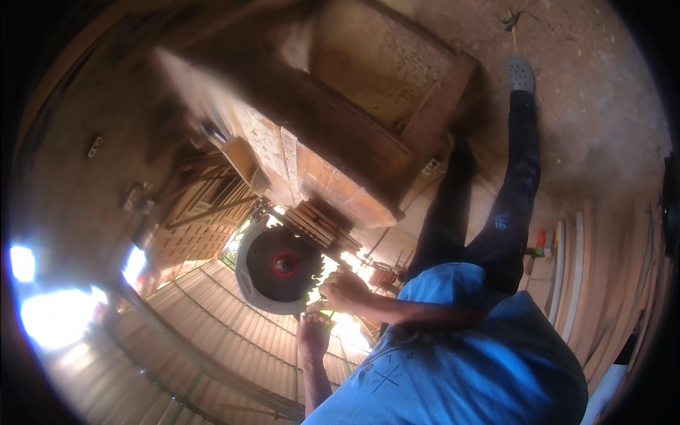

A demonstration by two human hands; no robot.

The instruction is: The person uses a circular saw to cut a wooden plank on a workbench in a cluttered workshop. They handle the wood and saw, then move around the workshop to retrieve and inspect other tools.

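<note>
A dark round saw blade (282,263) with a red ring about its hub stands in a pale curved guard (248,280). My left hand (314,333) is closed just below the blade's lower right rim, its forearm rising from the lower edge. Close above it, my right hand (345,290) is curled closed beside the toothed rim, the forearm crossing from my blue shirt. Both hands are near each other. Glare and their small size hide what the fingers hold and whether they touch the blade.
A large wooden bench (340,170) stretches from the upper left, with a block of wooden slats (319,223) near the blade. Long boards (588,276) lie at the right beside a small red and yellow box (544,241). Corrugated sheeting (227,340) fills the lower left.
</note>
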